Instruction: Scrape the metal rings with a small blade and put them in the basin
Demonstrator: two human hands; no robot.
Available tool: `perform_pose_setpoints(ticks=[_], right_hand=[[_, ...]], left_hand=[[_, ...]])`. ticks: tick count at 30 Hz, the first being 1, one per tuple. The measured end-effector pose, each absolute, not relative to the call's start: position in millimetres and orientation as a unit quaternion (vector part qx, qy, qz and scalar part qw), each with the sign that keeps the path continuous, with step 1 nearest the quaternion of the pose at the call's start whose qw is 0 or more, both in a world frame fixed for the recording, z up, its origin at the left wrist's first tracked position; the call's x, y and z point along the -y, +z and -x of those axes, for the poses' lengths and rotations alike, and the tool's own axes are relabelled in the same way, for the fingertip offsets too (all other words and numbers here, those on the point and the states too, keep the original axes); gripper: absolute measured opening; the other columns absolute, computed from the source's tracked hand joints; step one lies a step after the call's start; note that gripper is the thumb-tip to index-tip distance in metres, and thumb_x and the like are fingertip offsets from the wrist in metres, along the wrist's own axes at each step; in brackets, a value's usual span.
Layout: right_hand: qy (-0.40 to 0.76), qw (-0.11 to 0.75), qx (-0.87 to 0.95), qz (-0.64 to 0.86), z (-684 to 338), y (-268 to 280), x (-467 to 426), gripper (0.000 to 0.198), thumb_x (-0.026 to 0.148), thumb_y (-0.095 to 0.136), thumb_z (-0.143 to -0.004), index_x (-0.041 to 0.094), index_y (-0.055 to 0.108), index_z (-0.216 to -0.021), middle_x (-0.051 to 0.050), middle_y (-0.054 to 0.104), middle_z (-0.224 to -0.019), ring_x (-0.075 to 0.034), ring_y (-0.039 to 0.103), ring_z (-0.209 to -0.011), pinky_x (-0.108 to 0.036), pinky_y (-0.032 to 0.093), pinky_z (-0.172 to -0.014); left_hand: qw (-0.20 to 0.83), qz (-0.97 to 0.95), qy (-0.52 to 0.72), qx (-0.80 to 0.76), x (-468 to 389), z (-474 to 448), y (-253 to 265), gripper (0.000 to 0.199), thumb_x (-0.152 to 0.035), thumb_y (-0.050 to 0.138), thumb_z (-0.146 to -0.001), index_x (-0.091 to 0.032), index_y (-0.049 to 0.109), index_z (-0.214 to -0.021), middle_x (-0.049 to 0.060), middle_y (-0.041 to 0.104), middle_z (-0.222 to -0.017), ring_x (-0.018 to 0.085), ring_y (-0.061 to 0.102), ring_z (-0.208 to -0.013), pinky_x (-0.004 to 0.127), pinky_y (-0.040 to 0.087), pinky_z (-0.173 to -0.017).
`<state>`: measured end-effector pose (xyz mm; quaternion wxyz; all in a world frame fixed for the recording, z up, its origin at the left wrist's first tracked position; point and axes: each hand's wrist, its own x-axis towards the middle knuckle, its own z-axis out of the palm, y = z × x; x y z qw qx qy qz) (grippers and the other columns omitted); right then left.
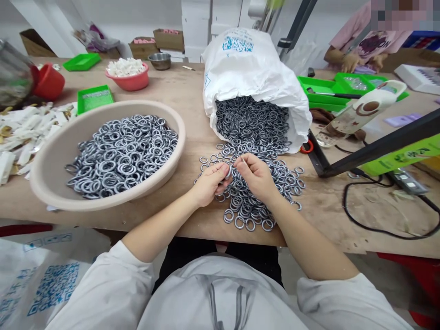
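Observation:
My left hand (211, 183) pinches a grey ring (229, 171) between thumb and fingers, above the front of the bench. Close beside it, my right hand (256, 176) has its thumb and fingertips pressed together. A thin pale sliver shows at those fingertips, too small to name. Both hands are over a loose pile of grey rings (252, 206) spread on the wood. The pile runs back into the mouth of a white sack (254, 68) lying on its side, full of the same rings. To the left, a wide beige basin (48, 178) holds many more.
A black metal frame (374, 149) and a black cable (347, 206) are on the right, near a clear bottle (357, 112). Green trays (319, 85) stand behind. White pieces (30, 130) lie at far left, near a red bowl (132, 82). A person (364, 46) works across the bench.

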<state>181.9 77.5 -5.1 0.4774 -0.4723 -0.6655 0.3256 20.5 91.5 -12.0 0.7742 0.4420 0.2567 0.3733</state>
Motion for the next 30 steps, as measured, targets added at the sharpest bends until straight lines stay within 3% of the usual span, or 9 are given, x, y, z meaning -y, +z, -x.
perform_pose_setpoints(ticks=[8, 13, 18, 21, 24, 27, 30], right_hand=[[0.166, 0.367, 0.788, 0.466, -183, -1, -66, 0.047, 0.053, 0.043, -0.098, 0.021, 0.042, -0.064, 0.004, 0.045, -0.059, -0.010, 0.037, -0.053, -0.026, 0.025, -0.056], [0.161, 0.350, 0.790, 0.477, -185, -2, -68, 0.048, 0.053, 0.044, -0.097, 0.021, 0.039, -0.062, 0.004, 0.043, -0.057, -0.010, 0.037, -0.053, -0.026, 0.023, -0.056], [0.177, 0.370, 0.696, 0.589, -202, -11, -90, 0.049, 0.056, 0.037, -0.097, 0.022, 0.042, -0.062, 0.003, 0.042, -0.055, -0.013, 0.043, -0.056, -0.027, 0.028, -0.058], [0.149, 0.317, 0.680, 0.644, -206, -9, -108, 0.043, 0.055, 0.043, -0.096, 0.021, 0.058, -0.075, -0.001, 0.059, -0.067, -0.016, 0.055, -0.066, -0.027, 0.034, -0.063], [0.083, 0.188, 0.710, 0.674, -195, -5, -128, 0.034, 0.052, 0.055, -0.091, 0.021, 0.069, -0.094, -0.007, 0.073, -0.092, -0.023, 0.064, -0.085, -0.029, 0.039, -0.068], [0.036, 0.077, 0.733, 0.675, -177, -6, -151, 0.031, 0.044, 0.057, -0.091, 0.020, 0.071, -0.105, -0.013, 0.073, -0.111, -0.027, 0.066, -0.099, -0.031, 0.043, -0.075], [0.035, 0.042, 0.732, 0.679, -169, -8, -169, 0.026, 0.035, 0.058, -0.091, 0.016, 0.072, -0.104, -0.018, 0.072, -0.113, -0.028, 0.066, -0.101, -0.033, 0.045, -0.079]], left_hand=[[0.779, -0.412, 0.382, -0.278, -92, -19, -13, 0.053, -0.056, 0.080, -0.067, -0.020, 0.042, -0.076, -0.009, 0.045, -0.053, 0.002, 0.029, -0.038, 0.013, 0.019, -0.036], [0.781, -0.421, 0.377, -0.268, -89, -19, -15, 0.052, -0.056, 0.079, -0.070, -0.019, 0.042, -0.074, -0.008, 0.044, -0.053, 0.002, 0.028, -0.038, 0.013, 0.019, -0.036], [0.803, -0.467, 0.306, -0.208, -81, -21, -11, 0.046, -0.054, 0.071, -0.079, -0.016, 0.047, -0.069, -0.005, 0.047, -0.056, 0.002, 0.031, -0.041, 0.014, 0.022, -0.037], [0.787, -0.449, 0.355, -0.233, -86, -18, -8, 0.042, -0.052, 0.072, -0.080, -0.016, 0.051, -0.071, -0.003, 0.054, -0.059, 0.003, 0.038, -0.041, 0.015, 0.026, -0.037], [0.760, -0.413, 0.418, -0.279, -97, -13, -8, 0.030, -0.042, 0.073, -0.080, -0.014, 0.063, -0.088, -0.002, 0.060, -0.067, 0.004, 0.044, -0.043, 0.015, 0.031, -0.037], [0.754, -0.364, 0.454, -0.306, -107, -9, -8, 0.027, -0.027, 0.071, -0.080, -0.016, 0.065, -0.105, -0.002, 0.064, -0.072, 0.005, 0.052, -0.047, 0.014, 0.032, -0.036], [0.763, -0.286, 0.462, -0.349, -114, -8, -7, 0.011, -0.022, 0.061, -0.085, -0.014, 0.064, -0.092, 0.001, 0.065, -0.073, 0.006, 0.057, -0.049, 0.013, 0.032, -0.035]])
